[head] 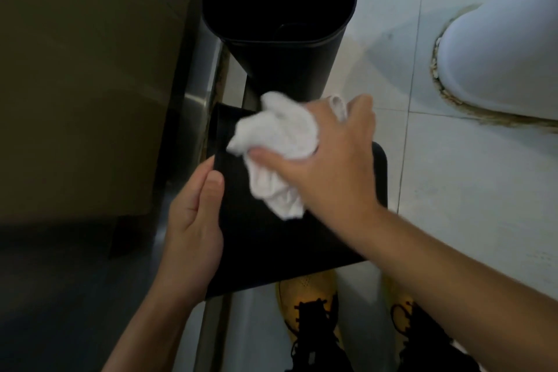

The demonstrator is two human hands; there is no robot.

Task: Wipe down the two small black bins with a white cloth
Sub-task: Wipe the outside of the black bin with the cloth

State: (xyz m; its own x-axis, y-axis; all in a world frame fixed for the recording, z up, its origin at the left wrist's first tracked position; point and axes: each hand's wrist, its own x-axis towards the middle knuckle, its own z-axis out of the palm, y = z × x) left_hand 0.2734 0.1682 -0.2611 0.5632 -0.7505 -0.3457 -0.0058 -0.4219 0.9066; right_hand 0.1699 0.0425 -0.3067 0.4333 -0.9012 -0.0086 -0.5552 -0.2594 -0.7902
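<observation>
Both hands work at the near black bin (290,238), seen from the head view looking steeply down. Right hand (329,157) reaches in from the lower right with the forearm crossing the bin's right edge; its thumb and curled fingers grasp a crumpled white cloth (276,148), which bunches out to the left of the palm and rests against the bin's dark, matte, flat upper face. Left hand (193,220) comes up from the lower left and grips the bin's left edge, thumb laid along the top face and fingers hidden behind the side. This bin shows a rounded far-right corner and a straight near edge, and it appears tilted toward the viewer; whether it rests on the floor cannot be told. Just beyond it stands the second black bin (280,24), upright and open-topped, with a rounded rectangular rim and a dark interior; the cloth's upper fold overlaps its lower wall. Left of both bins runs a brown panel (90,84) with a metal edge strip (193,118), close against the left hand. Right of the bins lies pale tiled floor (468,190), bounded farther right by the white base of a toilet (498,48). Yellow shoes (308,296) with black laces show below the near bin.
</observation>
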